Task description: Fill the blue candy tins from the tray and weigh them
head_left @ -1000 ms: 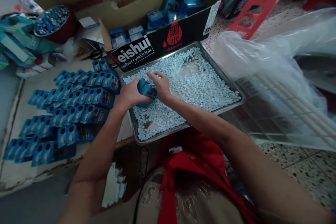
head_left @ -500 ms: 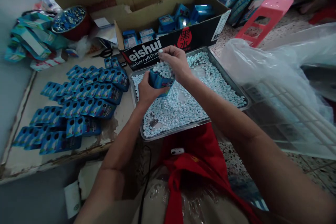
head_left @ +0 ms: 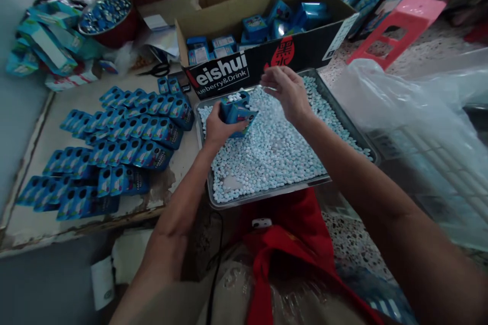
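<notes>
Head: boxes point(head_left: 244, 115) in left hand point(head_left: 218, 127)

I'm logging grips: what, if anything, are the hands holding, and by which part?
The left hand holds blue boxes by their sides. Whether the right hand, above the tray, holds anything cannot be told.

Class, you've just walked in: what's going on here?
A person's left hand grips at least one open blue box above a tray of pale pellets, some showing at its top. The right hand is raised over the tray; whether it holds anything is unclear. Rows of blue boxes sit on the table at left; more lie in a carton behind the tray.
</notes>
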The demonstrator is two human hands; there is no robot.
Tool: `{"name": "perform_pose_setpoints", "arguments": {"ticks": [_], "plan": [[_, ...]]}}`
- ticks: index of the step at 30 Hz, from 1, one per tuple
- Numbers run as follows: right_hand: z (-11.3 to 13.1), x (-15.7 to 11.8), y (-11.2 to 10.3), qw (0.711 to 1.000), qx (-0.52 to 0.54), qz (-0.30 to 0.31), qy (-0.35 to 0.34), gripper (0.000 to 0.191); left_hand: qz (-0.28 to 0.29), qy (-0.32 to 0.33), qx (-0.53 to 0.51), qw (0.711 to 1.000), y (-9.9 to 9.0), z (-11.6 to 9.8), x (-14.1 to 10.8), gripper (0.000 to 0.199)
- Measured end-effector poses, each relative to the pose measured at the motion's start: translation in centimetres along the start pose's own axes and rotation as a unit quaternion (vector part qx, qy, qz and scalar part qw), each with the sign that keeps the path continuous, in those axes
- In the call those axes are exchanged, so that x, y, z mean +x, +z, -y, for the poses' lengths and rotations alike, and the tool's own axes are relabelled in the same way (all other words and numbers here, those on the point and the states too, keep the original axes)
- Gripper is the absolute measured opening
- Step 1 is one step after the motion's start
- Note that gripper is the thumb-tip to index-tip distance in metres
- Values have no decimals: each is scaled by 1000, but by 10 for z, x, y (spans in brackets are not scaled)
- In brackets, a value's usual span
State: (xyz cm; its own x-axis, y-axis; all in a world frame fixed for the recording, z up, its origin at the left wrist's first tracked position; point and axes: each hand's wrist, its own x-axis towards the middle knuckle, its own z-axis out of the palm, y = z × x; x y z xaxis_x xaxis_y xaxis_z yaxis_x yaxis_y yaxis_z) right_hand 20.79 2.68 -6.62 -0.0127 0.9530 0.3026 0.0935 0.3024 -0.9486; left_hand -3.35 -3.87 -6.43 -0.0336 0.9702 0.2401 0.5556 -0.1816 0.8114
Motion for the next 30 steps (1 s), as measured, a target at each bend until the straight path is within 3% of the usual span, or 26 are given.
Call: {"name": "perform_pose_setpoints", "arguments": {"ticks": [2,4,7,11,13,15,18,22,26,30], "plan": [[-29,0,-16,989,-148,-18,-21,56,10,-8,51,999,-26,-3,0,70],[-55,2,-22,957,-288,-19,-27,55,36,-18,144,989,-52,-8,0,70],[-78,7,-2,904,-428,-16,2,54,116,-56,311,941,-73,-19,7,66],[-75,8,48,866,-492,-47,80,56,226,-78,460,855,-59,-33,34,56],[-68,7,68,869,-486,-30,88,55,268,-74,491,825,-44,-39,52,51],[-62,6,79,886,-457,4,74,47,294,-66,498,813,-28,-41,70,51],[-57,0,88,929,-359,52,72,31,294,-52,482,824,-12,-38,83,55],[-44,-18,92,985,-98,49,133,30,248,-8,403,881,-14,-23,68,60],[-10,-30,86,982,144,7,119,39,143,34,286,947,-28,-16,18,67],[31,-21,71,974,218,18,52,43,-4,33,216,976,-15,-26,-31,69]]}}
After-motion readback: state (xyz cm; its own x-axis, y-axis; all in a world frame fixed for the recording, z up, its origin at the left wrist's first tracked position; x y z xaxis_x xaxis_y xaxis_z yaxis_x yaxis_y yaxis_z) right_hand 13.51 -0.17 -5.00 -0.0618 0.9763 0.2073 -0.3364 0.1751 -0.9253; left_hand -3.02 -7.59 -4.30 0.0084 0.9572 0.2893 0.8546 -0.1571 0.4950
